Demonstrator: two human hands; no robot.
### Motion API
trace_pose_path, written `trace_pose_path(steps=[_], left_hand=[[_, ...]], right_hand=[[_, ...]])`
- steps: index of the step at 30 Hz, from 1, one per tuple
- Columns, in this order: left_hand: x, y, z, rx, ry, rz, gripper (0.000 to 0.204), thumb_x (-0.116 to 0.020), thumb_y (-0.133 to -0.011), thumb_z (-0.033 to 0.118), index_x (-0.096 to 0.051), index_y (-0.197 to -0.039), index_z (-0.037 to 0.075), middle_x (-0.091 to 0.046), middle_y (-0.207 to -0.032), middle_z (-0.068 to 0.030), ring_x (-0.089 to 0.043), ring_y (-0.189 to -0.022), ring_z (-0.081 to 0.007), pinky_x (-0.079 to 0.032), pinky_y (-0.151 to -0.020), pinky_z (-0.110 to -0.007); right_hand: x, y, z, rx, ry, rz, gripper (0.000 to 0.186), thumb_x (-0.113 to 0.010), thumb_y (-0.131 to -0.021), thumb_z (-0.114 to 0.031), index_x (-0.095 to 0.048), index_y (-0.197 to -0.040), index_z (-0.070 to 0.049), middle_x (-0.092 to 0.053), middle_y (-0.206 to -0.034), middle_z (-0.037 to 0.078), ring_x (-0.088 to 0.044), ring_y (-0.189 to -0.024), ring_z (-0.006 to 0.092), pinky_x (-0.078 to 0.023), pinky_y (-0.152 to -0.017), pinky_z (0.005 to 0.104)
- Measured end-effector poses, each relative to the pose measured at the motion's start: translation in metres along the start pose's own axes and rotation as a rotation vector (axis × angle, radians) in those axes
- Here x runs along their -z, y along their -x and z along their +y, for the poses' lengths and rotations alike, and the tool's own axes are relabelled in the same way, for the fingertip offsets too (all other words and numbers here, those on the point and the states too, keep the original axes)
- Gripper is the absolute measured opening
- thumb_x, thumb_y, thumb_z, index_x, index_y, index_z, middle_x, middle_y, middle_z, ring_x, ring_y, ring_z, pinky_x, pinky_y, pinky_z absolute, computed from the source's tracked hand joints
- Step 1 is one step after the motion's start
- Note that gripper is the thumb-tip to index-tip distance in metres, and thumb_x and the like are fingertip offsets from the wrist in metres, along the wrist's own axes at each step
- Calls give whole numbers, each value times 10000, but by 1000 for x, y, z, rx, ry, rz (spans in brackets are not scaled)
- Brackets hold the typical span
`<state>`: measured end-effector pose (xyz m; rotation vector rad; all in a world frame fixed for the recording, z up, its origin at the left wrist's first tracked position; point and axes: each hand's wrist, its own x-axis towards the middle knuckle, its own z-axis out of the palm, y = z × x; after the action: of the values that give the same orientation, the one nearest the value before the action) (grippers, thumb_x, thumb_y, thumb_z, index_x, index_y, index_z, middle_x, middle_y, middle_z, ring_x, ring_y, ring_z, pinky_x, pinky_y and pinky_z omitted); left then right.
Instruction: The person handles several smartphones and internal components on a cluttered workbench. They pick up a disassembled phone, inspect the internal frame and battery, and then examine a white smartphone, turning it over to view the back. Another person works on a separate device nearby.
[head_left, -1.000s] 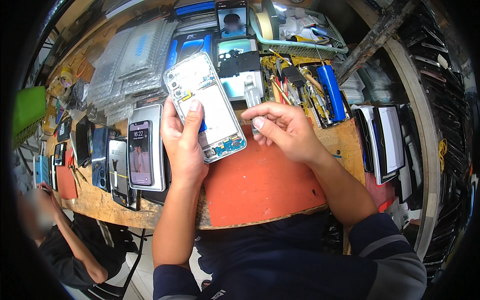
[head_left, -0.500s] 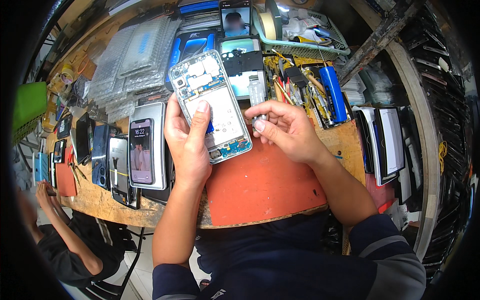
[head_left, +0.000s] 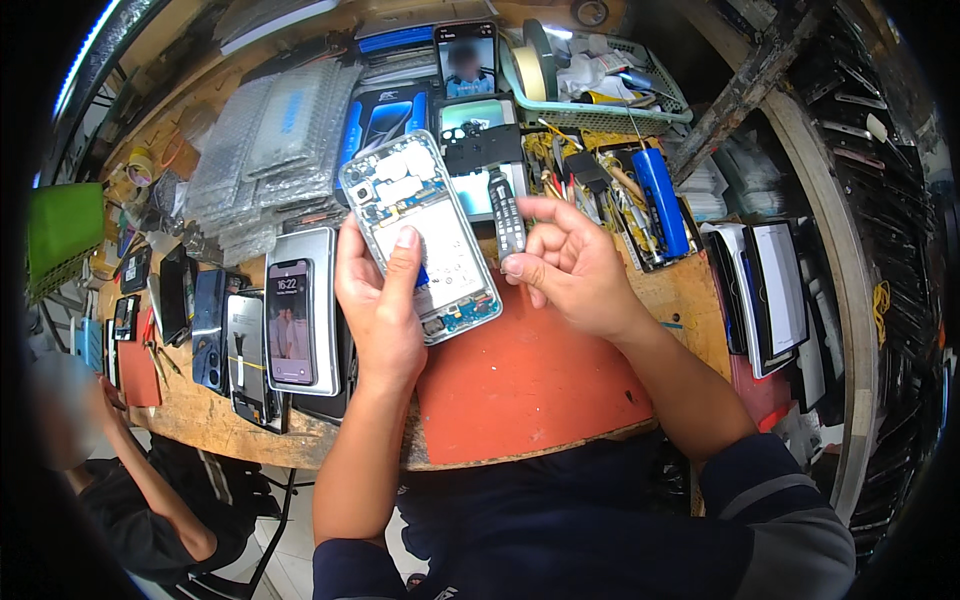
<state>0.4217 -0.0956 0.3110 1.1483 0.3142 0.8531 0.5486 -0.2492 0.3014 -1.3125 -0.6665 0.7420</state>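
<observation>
Over the far-left corner of the red mat (head_left: 530,385), the left hand (head_left: 380,305) grips an opened phone (head_left: 450,245), back off; by the mat's far edge, the right hand (head_left: 578,268) pinches a dark studded strip (head_left: 507,215). Handling both seems the step, calling next for steady fingers.
</observation>
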Motion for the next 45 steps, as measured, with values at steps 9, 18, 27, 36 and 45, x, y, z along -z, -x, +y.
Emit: trace_pose_path(steps=[9, 18, 27, 36, 45], left_hand=[[-2, 5, -4, -89, -161, -91, 411, -668, -1014, 90, -499, -1374, -13, -663, -1234, -97, -627, -1110, -137, -490, -986, -306], [-10, 14, -8, -101, -199, -144, 392, -657, -1020, 76, -509, -1371, -14, -666, -1224, -92, -624, -1111, -137, -483, -988, -303], [-11, 12, -9, -11, -86, -149, 506, -690, -990, 54, -452, -1428, -34, -685, -1234, -144, -670, -1109, -169, -529, -978, -323], [-17, 14, -15, -22, -90, -117, 596, -748, -921, -37, -357, -1367, 16, -703, -1139, -215, -697, -1065, -226, -552, -950, -336], [-20, 13, -14, -49, -95, -111, 554, -728, -939, -35, -400, -1386, -39, -709, -1140, -221, -710, -1034, -217, -577, -905, -323]], right_hand=[[3, -2, 4, 36, 21, 96, 261, -722, -978, -63, -566, -1158, 44, -677, -797, 56, -617, -646, 53, -470, -497, 191], [13, -7, 6, -22, -14, 142, 501, -647, -1025, -93, -444, -1441, 98, -717, -939, 101, -634, -677, 89, -509, -579, 214], [14, -4, 1, 57, -21, 63, 425, -583, -1067, -165, -517, -1416, 68, -725, -964, 104, -641, -697, 87, -509, -586, 217], [9, 6, 1, 161, -17, -80, 214, -618, -1061, -191, -660, -1126, 8, -688, -852, 18, -618, -628, 52, -481, -547, 199], [8, 2, 3, 166, -20, -78, 189, -624, -1055, -182, -655, -1083, 3, -686, -841, 14, -616, -608, 47, -472, -527, 189]])
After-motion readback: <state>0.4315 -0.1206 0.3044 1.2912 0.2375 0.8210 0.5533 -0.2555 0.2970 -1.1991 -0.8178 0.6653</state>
